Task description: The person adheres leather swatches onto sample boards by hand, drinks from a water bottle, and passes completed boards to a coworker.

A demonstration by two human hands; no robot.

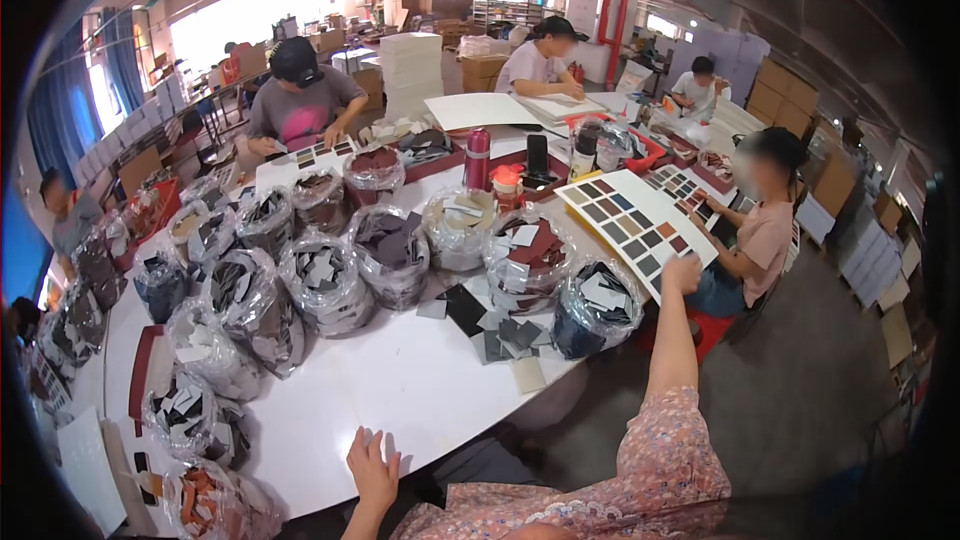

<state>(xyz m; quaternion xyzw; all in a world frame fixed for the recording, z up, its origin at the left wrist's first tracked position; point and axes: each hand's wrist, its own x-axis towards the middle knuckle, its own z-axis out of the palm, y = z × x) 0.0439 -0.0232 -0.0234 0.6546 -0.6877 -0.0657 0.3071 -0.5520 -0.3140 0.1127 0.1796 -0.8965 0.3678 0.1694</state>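
My right hand (683, 276) is stretched out to the right, its fingers closed on the near edge of a white swatch board (664, 202). Rows of brown, grey and dark swatches cover that board, which is tilted at the table's right side. Near the front edge of the white table (400, 380), my left hand (373, 468) is held with its fingers apart and nothing in them. Closest to my right hand on the table is a clear plastic bag of dark blue and grey pieces (597, 308). Loose grey swatches (512, 338) lie beside that bag.
Several plastic bags of swatches, including maroon (530, 255) and orange ones (205, 500), crowd the table. A pink bottle (477, 160) and a phone (537, 155) stand farther back. One co-worker (760, 230) sits at the right with another swatch board; others work across the table.
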